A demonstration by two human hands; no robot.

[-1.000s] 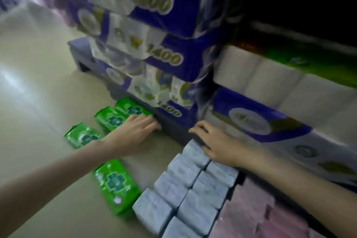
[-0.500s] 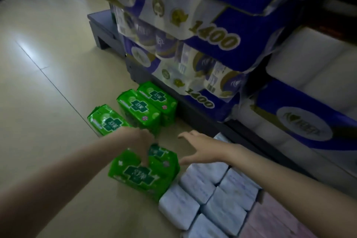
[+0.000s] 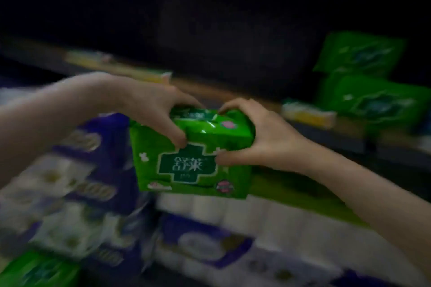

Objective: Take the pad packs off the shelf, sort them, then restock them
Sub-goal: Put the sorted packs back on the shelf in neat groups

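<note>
A green pad pack (image 3: 193, 158), printed with a dark green cross and white characters on its near face, is held up in the air between the two hands, in front of the dim shelf. It looks like two packs pressed together, one behind the other, though the blur makes the seam hard to confirm. The left hand (image 3: 154, 109) grips it from the upper left, fingers curled over the top edge and the thumb pressing down onto the near face just above the cross. The right hand (image 3: 254, 137) grips the right end, fingers hooked over the top and the thumb laid against the near face beside the cross.

Beyond the right hand and higher, more green pad packs (image 3: 368, 91) lie stacked on the shelf (image 3: 349, 137), well apart from the held one. A yellow price strip (image 3: 307, 113) runs along the shelf edge just past the right hand's fingers.

Below both hands sit white toilet roll packs (image 3: 233, 212) with purple wrapping. Under the left forearm stand purple and white tissue bundles (image 3: 79, 184) bearing gold numerals, badly smeared by motion. Far below the left arm, at the lower left corner, another green pack (image 3: 35, 270) shows, blurred.
</note>
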